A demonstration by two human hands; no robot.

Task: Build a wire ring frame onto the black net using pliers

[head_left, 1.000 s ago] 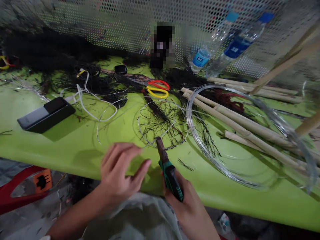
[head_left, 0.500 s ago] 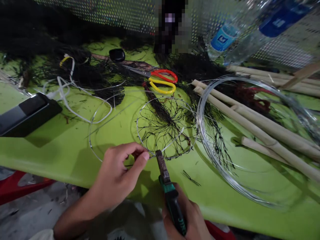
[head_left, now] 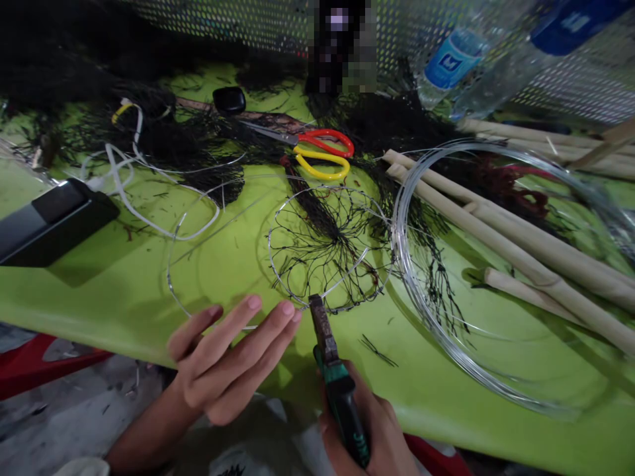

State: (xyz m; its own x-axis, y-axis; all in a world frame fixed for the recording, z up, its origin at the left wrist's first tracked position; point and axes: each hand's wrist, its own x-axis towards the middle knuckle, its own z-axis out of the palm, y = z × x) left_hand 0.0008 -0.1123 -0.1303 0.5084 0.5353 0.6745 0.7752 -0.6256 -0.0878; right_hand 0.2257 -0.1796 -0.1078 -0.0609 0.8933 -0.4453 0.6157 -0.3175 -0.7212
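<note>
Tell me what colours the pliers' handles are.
The pliers' handles are black and green, best seen in the head view.

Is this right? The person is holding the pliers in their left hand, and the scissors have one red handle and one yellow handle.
Not quite: the pliers are in the right hand, as the head view shows. The scissors do have one red handle and one yellow handle.

On the table (head_left: 114, 294), the netted wire hoop (head_left: 337, 238) is flanked by a power bank (head_left: 59, 221) at left and a wire coil (head_left: 401, 248) at right; scissors (head_left: 296, 139) are set behind.
</note>
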